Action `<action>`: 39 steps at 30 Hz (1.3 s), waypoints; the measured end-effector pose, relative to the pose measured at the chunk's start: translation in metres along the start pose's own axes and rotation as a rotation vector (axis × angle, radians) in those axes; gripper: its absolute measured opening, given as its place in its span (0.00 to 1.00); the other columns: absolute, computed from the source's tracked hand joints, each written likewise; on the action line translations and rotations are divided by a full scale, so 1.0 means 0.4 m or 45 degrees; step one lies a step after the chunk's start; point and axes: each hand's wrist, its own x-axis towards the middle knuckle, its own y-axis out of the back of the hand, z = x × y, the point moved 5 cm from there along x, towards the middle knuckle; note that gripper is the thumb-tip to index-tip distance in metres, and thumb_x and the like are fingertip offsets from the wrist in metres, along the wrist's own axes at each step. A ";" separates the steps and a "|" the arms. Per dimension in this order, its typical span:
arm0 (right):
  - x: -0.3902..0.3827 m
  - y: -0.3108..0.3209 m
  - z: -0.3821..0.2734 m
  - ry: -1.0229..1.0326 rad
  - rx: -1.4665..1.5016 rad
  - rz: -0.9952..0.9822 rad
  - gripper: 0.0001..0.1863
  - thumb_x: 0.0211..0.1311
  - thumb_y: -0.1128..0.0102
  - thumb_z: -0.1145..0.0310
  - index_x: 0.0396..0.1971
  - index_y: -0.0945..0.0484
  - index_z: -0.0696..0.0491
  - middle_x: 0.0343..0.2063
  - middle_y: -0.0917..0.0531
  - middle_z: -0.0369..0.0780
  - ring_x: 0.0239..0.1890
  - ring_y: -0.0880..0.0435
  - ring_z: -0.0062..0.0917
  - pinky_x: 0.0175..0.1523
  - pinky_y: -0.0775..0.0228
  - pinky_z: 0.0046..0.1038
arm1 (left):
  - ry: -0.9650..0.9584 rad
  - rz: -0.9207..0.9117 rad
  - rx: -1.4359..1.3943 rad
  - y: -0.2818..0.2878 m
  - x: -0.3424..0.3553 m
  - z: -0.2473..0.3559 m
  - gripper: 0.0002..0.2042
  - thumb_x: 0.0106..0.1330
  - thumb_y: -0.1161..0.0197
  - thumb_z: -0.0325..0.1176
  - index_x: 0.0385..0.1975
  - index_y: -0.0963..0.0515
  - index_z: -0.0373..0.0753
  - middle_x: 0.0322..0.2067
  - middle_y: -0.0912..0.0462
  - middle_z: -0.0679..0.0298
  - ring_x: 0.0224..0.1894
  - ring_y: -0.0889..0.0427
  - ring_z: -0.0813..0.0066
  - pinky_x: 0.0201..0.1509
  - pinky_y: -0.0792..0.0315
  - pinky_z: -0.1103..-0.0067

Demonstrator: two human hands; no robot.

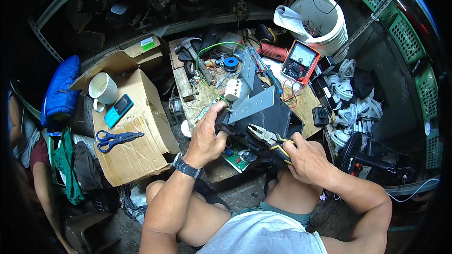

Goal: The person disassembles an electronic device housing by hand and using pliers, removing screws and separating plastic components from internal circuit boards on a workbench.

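Observation:
My left hand (207,134), with a watch on its wrist, is closed on the near left edge of a black housing (272,116). A bent grey metal plate (254,105) rises from this housing, beside a white terminal block (233,89). A green-yellow wire (198,63) runs down toward my left fingers. My right hand (308,156) is wrapped around the black-and-yellow handles of combination pliers (264,135). The pliers' jaws point up and left, just in front of the housing; whether they grip anything I cannot tell. Below lies a green circuit board (235,161), partly covered.
On the cluttered bench (308,106) are a red multimeter (300,62), a hammer (188,46) and blue tape (230,63). At left, a cardboard box (136,108) bears a mug (102,88), phone (118,111) and scissors (115,140). White buckets (325,19) stand far right; another person's arm (47,197) shows at left.

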 end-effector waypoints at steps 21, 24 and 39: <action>-0.002 0.018 0.020 0.113 0.049 0.025 0.23 0.55 0.33 0.72 0.51 0.28 0.53 0.41 0.27 0.49 0.37 0.15 0.45 0.37 0.24 0.46 | 0.018 -0.020 -0.022 0.005 0.011 0.018 0.30 0.62 0.34 0.21 0.66 0.32 0.40 0.50 0.16 0.49 0.53 0.14 0.51 0.59 0.23 0.66; 0.004 0.016 0.021 0.081 0.045 -0.029 0.21 0.57 0.36 0.73 0.52 0.29 0.53 0.41 0.28 0.50 0.37 0.15 0.46 0.37 0.23 0.46 | 0.031 -0.025 -0.012 0.006 0.008 0.016 0.30 0.62 0.33 0.22 0.66 0.32 0.39 0.51 0.16 0.49 0.54 0.14 0.51 0.60 0.24 0.66; 0.016 0.067 0.004 0.084 -0.053 -0.253 0.16 0.66 0.44 0.75 0.53 0.32 0.55 0.39 0.28 0.52 0.30 0.15 0.48 0.35 0.21 0.46 | -0.016 0.020 -0.008 -0.009 -0.006 0.019 0.31 0.58 0.38 0.15 0.65 0.32 0.37 0.51 0.19 0.46 0.54 0.16 0.45 0.61 0.25 0.63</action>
